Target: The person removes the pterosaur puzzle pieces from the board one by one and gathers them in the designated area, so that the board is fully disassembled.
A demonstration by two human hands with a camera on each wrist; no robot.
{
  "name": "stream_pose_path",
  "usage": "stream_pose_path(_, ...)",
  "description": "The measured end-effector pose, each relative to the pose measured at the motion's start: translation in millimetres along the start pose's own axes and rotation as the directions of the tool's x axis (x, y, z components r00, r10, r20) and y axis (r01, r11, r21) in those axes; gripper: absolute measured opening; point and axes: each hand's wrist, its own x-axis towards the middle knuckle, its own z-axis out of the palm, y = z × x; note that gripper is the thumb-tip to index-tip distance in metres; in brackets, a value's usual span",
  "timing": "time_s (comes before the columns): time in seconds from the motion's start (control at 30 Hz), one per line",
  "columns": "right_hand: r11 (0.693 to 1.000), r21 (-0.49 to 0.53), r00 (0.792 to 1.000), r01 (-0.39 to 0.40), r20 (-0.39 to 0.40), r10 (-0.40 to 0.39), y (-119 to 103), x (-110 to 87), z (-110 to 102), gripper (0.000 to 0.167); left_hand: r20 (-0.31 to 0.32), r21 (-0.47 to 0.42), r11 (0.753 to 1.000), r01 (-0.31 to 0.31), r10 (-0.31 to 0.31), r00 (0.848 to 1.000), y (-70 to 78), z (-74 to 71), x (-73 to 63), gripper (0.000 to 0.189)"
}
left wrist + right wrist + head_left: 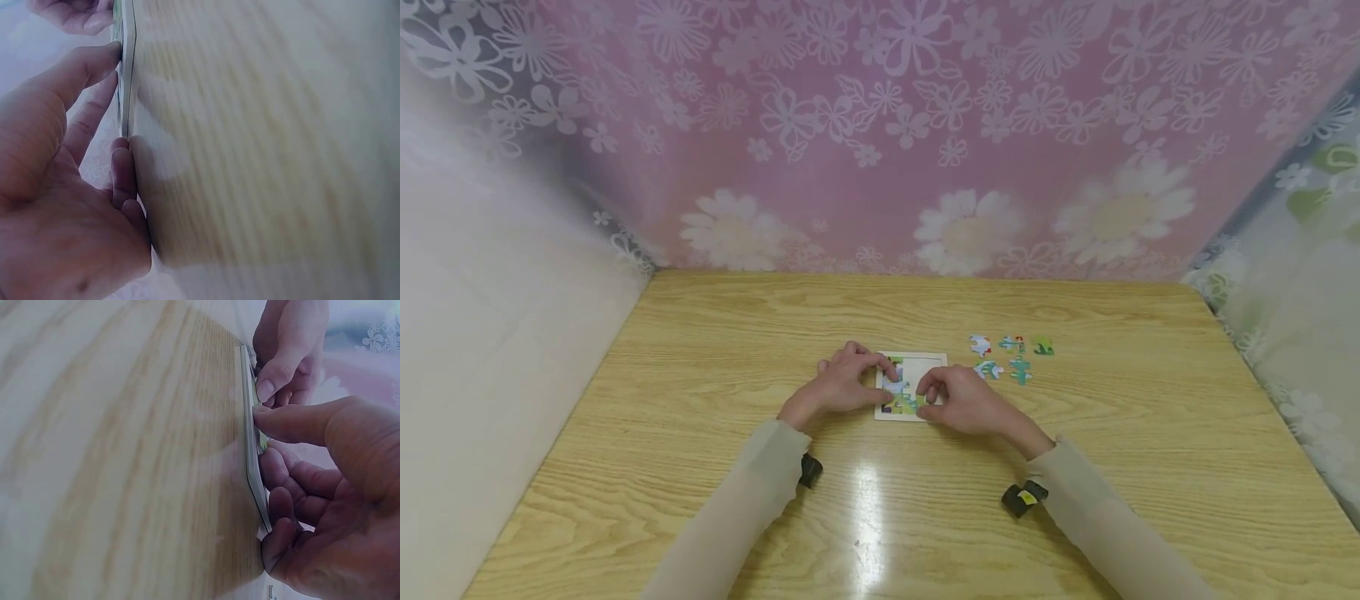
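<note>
Glossy wood-grain surface (760,333), matt cloth sleeves (722,508).
Toward its far edge, the pieces (1043,346) look like smooth card, the tray (925,368) smooth board; beyond that edge hangs smooth sheeting (850,208), cloth or plastic, unclear which.

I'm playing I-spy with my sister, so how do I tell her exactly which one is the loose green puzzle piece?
On the wooden table, find the white-rimmed puzzle tray. To its right lie five loose pieces in two rows. In the row nearer the pink backdrop, the green piece is at the right end, mostly green where its neighbours look pale or blue-green.
</note>
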Motion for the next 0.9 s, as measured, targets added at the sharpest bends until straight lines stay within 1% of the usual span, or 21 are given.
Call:
stream_pose_path(0.3,0.998,0.065,1.0,-0.026,-0.015,0.027,-1.2,-1.1,-0.7,0.018,-0.013,0.009,1.0,0.0,0.0,1.0,0.4,1.0,1.2,0.016)
stream_pose_path(0.5,0.998,0.062,1.0,0.008,-0.026,-0.007,2.0,-1.6,-0.4,0.018,0.003,0.001,1.0,-0.02,0.02,1.0,-1.9,0.5,1.1,0.018)
stream_pose_path(0.63,0.995,0.089,0.999,0.04,-0.036,-0.036,4.3,-1.9,-1.4,0.015,0.014,-0.009,0.999,-0.04,0.041,0.999,-4.2,-1.4,1.2,0.019)
stream_pose_path(0.77,0.986,0.162,0.999,0.036,-0.039,-0.03,6.8,-4.2,-2.9,0.011,0.037,-0.006,0.998,-0.062,0.062,0.997,-9.6,-2.4,1.4,0.025)
stream_pose_path(0.9,0.967,0.254,0.999,0.017,-0.048,-0.005,11.9,-8.6,-5.9,0.01,0.063,-0.013,0.997,-0.078,0.079,0.995,-11.6,-3.9,-0.8,0.033)
